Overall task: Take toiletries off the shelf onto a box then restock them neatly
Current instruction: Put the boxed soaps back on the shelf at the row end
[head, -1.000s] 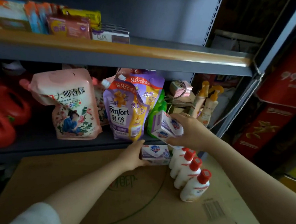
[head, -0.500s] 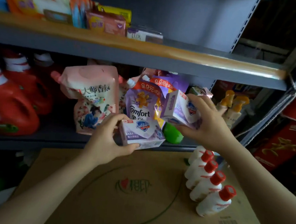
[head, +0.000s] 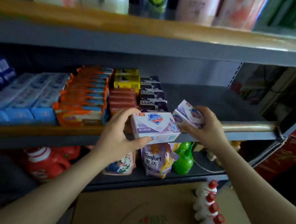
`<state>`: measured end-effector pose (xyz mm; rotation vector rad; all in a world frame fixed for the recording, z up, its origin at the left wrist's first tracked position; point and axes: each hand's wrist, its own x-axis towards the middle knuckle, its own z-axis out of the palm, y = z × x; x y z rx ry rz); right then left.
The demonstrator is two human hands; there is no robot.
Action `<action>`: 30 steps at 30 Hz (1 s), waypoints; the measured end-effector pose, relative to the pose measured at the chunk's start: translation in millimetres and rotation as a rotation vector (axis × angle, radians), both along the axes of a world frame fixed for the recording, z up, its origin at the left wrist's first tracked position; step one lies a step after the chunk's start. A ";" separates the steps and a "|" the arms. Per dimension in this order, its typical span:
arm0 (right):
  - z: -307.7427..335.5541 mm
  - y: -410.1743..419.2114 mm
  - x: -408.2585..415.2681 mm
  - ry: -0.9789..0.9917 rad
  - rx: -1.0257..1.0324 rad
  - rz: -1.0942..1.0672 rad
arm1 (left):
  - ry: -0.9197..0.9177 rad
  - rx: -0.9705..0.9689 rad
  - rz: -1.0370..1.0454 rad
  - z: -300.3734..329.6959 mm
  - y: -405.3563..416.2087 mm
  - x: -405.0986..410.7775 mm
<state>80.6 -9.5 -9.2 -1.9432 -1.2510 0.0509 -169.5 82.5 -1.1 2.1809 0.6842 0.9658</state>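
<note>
My left hand (head: 115,137) grips a white and purple Safeguard soap box (head: 155,127) in front of the middle shelf (head: 213,100). My right hand (head: 206,129) holds a second soap pack (head: 188,114) of the same kind, tilted, just above the shelf's front rail. Both are at the shelf's bare right part, next to the dark LUX soap boxes (head: 151,94). Below lies the cardboard box (head: 137,211) with several white bottles with red caps (head: 208,210) in a row.
The middle shelf holds rows of blue packs (head: 27,95), orange soap boxes (head: 85,97), red boxes (head: 122,98) and yellow boxes (head: 126,78). The lower shelf has red jugs (head: 45,162), a purple Comfort pouch (head: 156,161) and a green bottle (head: 183,161). Red cartons (head: 283,160) stand at right.
Both hands have risen with their soap boxes from the lower shelf's level up to the middle shelf. The view has tilted upward with them.
</note>
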 end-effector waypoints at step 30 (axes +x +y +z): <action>22.5 8.8 86.0 -0.017 -0.187 0.580 | 0.037 -0.450 0.095 15.3 -23.3 133.4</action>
